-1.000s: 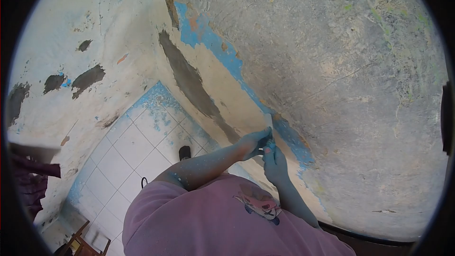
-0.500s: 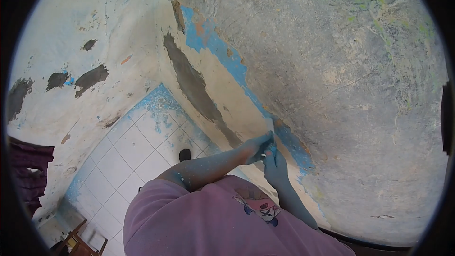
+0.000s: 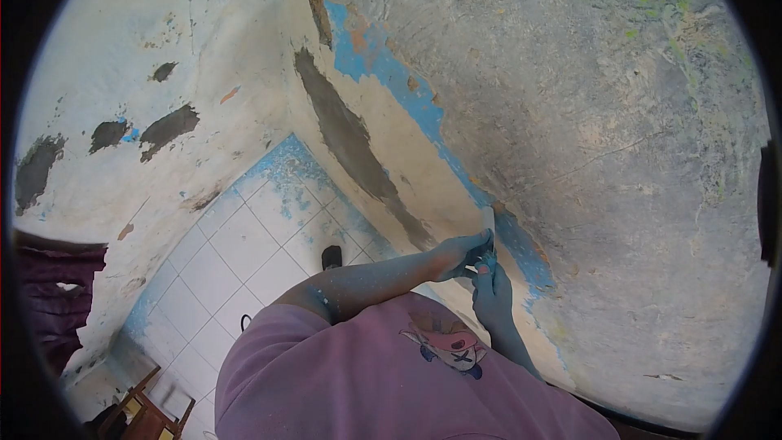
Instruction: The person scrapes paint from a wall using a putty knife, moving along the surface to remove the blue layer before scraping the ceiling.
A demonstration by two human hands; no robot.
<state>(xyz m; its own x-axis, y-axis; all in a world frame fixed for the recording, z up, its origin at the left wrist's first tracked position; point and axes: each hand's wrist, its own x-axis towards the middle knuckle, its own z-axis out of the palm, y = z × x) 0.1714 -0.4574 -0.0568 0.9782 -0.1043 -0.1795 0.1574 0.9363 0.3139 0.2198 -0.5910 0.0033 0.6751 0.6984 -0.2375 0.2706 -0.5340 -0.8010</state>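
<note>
Both hands are together on a scraper point(image 3: 488, 218) with a pale flat blade, its handle mostly hidden by fingers. My left hand point(image 3: 463, 256) is closed around it near the blade. Just below, my right hand point(image 3: 494, 287) grips the lower end, its thumb up along the handle. The blade's tip meets the wall beside a strip of blue paint point(image 3: 521, 246). Bluish dust covers both hands and forearms. Cream wall coating point(image 3: 423, 171) lies on the left of the strip, rough grey plaster point(image 3: 586, 138) on its right.
A white tiled floor point(image 3: 236, 244) strewn with blue flakes runs into the corner. My dark shoe point(image 3: 331, 257) shows there. The left wall point(image 3: 204, 73) has dark bare patches. A purple cloth point(image 3: 57, 293) hangs at left; a wooden chair point(image 3: 147, 414) stands lower left.
The whole view has shifted slightly, so wall and floor sit farther right. Both hands keep their grip on the scraper, at about the same place along the blue strip.
</note>
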